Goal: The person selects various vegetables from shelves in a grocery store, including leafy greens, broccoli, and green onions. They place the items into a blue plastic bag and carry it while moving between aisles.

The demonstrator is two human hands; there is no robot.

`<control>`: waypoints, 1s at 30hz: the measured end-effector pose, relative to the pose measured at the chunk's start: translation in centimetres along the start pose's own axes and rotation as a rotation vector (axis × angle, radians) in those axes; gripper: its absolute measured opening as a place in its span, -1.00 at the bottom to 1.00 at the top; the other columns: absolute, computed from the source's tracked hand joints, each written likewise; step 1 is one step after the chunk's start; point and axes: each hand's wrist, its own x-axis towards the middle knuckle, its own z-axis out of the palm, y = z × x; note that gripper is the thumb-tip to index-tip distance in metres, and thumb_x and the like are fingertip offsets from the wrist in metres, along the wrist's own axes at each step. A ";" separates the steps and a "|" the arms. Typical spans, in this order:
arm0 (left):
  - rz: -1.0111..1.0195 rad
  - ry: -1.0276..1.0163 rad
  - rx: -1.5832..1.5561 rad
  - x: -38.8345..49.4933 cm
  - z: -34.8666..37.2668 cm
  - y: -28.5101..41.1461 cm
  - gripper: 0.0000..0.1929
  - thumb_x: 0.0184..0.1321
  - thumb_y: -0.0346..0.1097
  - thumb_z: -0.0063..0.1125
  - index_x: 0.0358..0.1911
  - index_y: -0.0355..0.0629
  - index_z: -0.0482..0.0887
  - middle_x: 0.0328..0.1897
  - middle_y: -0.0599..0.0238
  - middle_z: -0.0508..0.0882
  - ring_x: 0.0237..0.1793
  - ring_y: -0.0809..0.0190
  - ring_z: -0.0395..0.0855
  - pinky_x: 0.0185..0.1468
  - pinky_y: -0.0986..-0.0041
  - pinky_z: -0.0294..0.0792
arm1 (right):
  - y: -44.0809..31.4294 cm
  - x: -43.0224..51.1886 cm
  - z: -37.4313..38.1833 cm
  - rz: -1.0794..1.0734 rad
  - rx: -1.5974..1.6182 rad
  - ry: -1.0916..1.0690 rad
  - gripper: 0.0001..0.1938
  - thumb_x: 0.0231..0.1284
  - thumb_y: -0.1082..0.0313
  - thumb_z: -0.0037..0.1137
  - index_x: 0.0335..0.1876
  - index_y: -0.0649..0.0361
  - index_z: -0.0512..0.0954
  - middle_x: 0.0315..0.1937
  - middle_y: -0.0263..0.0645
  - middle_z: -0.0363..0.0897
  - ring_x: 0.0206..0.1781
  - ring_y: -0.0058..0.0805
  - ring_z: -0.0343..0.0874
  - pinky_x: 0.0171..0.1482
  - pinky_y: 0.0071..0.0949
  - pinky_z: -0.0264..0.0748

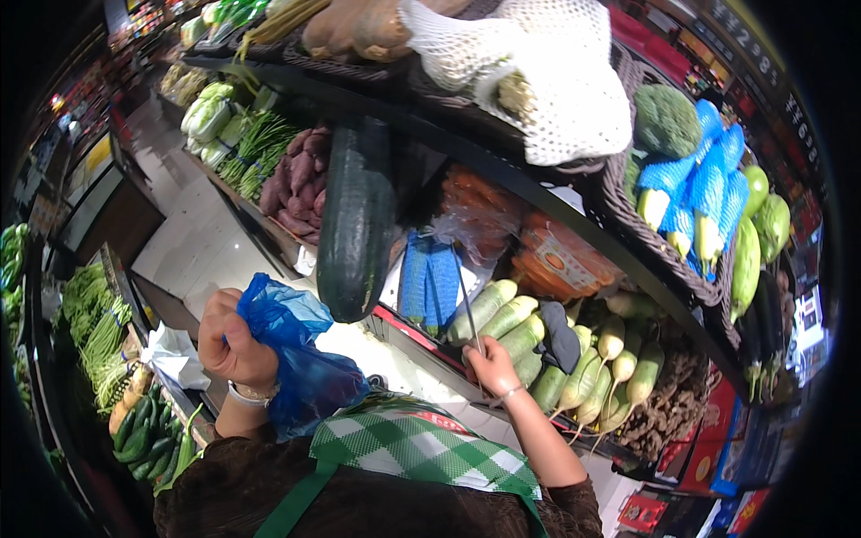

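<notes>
My left hand [232,336] is closed around a crumpled blue plastic bag [313,383], which hangs down beside my forearm. Between the fingers of my right hand [493,366] is a long, thin, dark tool [463,289]; whether it is a blade or a rod I cannot tell. That hand is at the front edge of the lower shelf, close to several green radishes [484,311]. A dark grey cloth or glove [559,336] lies on the radishes. Left of the tool are vegetables in blue foam netting [428,279]. A large winter melon [356,222] juts out beyond my left hand.
Bagged carrots [562,255], ginger [669,397] and purple sweet potatoes [296,181] share the lower shelf. Above it, a black shelf edge [538,195] overhangs, with a wicker basket [672,269] at right. Another stand with cucumbers [144,437] is at my left. Tiled floor [195,249] shows between.
</notes>
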 end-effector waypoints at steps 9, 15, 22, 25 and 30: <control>-0.102 0.124 0.287 -1.4 -7.3 -0.6 -0.74 0.35 -0.45 -0.06 -0.54 -0.20 0.33 -0.56 0.29 0.38 -0.46 0.27 0.33 -0.29 0.43 0.25 | -7.0 19.9 8.0 0.091 -0.002 -0.145 -0.75 0.11 0.38 0.08 -0.63 0.33 0.51 -0.73 -0.21 0.51 -0.74 -0.42 0.47 -0.66 -0.43 0.33; -0.251 0.157 0.468 -2.3 -11.1 -0.5 -0.69 0.41 -0.43 -0.12 -0.57 -0.20 0.27 -0.53 0.33 0.34 -0.45 0.32 0.26 -0.29 0.48 0.19 | -7.4 34.7 12.9 0.240 0.128 0.142 -0.78 0.26 0.31 0.04 -0.08 0.25 0.49 -0.55 -0.17 0.54 -0.59 -0.36 0.56 -0.59 -0.34 0.46; -0.271 0.143 0.533 -3.3 -14.3 -0.8 -0.68 0.39 -0.40 -0.09 -0.58 -0.18 0.27 -0.53 0.32 0.37 -0.46 0.32 0.27 -0.29 0.49 0.17 | -5.8 40.4 14.5 0.006 -0.602 0.406 -0.55 0.11 0.13 0.22 -0.02 0.37 0.60 -0.05 0.17 0.65 0.07 0.06 0.64 0.08 -0.13 0.57; -0.287 0.163 0.528 -3.6 -14.4 -1.0 -0.67 0.40 -0.37 -0.09 -0.58 -0.19 0.27 -0.52 0.32 0.39 -0.44 0.32 0.28 -0.28 0.47 0.18 | -6.6 39.2 14.3 0.007 -0.699 0.260 -0.61 0.04 0.12 0.24 -0.20 0.37 0.68 -0.09 0.22 0.66 0.06 0.11 0.65 0.11 -0.09 0.57; -0.255 0.331 0.567 -2.9 -12.3 -2.1 -0.63 0.47 -0.35 -0.16 -0.60 -0.19 0.29 -0.52 0.33 0.37 -0.43 0.34 0.29 -0.28 0.52 0.19 | -6.9 33.7 15.6 -0.139 -0.566 0.472 -0.59 0.17 0.15 0.09 0.04 0.28 0.55 -0.05 0.17 0.62 0.07 0.12 0.60 0.18 -0.06 0.51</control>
